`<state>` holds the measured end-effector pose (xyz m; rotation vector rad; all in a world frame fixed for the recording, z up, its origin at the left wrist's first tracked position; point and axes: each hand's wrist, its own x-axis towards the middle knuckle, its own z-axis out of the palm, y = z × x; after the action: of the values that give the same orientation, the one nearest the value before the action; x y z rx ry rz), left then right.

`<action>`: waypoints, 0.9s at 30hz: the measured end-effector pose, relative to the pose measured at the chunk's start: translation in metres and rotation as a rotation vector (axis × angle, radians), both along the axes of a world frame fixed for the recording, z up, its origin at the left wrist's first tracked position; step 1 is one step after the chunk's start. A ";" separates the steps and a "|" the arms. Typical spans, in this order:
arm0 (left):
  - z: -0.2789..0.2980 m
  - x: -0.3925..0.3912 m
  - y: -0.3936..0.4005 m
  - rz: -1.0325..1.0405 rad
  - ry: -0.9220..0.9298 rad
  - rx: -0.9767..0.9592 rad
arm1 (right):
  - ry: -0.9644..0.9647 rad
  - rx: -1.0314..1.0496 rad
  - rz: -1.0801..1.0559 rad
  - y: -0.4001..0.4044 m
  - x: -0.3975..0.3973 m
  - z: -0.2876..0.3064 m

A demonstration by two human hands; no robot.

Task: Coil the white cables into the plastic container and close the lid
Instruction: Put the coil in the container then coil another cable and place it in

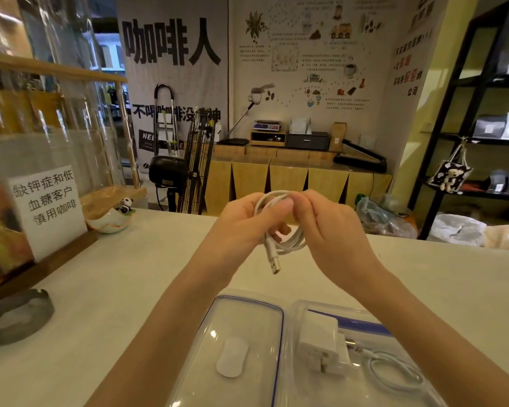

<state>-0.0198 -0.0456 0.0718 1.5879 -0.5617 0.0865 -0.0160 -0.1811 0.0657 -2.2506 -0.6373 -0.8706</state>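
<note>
Both hands raised above the counter [106,283], mid-scene; the cable [279,230], white, is held between them as a loose coil of several loops. Left hand [247,221] grips the coil's left side, thumb laid across the top of the loops; right hand [326,224] pinches the coil's top at its right, fingers [301,201] curled round the strands; both hands closed on the cable, neither wide. Coil roughly upright, its plane facing the camera; long axis near vertical. One free end hangs straight down from the coil's lower left; its USB plug [274,263] points down toward the near edge, clear of the counter.

Container [303,311], clear plastic, sits on the counter near right, below the hands and well apart from them; open; inside it a white charger [323,345] at left and a second white cable [394,374] coiled at right, lying flat. Lid [247,304], clear with a blue seal, lies flat just left of the container, touching or nearly so; cannot tell which.

Far left on the counter: a sign [49,207] and a metal ashtray [18,315].
</note>
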 end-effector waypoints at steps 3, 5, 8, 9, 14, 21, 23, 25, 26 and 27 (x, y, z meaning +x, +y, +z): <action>-0.006 0.003 -0.004 0.162 -0.102 0.166 | 0.037 0.030 -0.073 -0.004 0.001 0.003; -0.008 0.002 -0.006 0.220 -0.135 0.267 | 0.040 0.036 -0.092 -0.005 0.000 0.002; -0.005 -0.001 -0.001 0.156 -0.107 0.374 | 0.052 0.052 -0.094 -0.007 -0.002 0.001; -0.003 -0.001 0.002 0.137 -0.120 0.410 | 0.067 0.052 -0.085 -0.007 -0.003 0.001; 0.003 -0.002 0.012 0.046 -0.158 0.391 | 0.156 0.167 0.068 -0.008 -0.006 0.003; -0.011 0.005 -0.006 -0.038 -0.083 0.076 | 0.110 0.249 0.084 -0.009 -0.004 0.003; -0.013 0.006 -0.006 0.056 -0.122 0.159 | 0.100 0.069 0.003 -0.018 -0.001 0.007; -0.016 0.008 -0.005 0.132 -0.150 0.274 | 0.087 -0.045 -0.083 -0.028 0.001 0.014; -0.017 0.008 -0.005 0.155 -0.151 0.331 | 0.104 -0.013 -0.074 -0.031 0.001 0.020; -0.018 0.009 -0.005 0.169 -0.139 0.373 | 0.183 0.082 -0.022 -0.032 0.001 0.025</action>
<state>-0.0109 -0.0506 0.0540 2.0036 -0.5737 0.2312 -0.0152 -0.2134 0.0912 -2.2342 -0.4853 -0.6790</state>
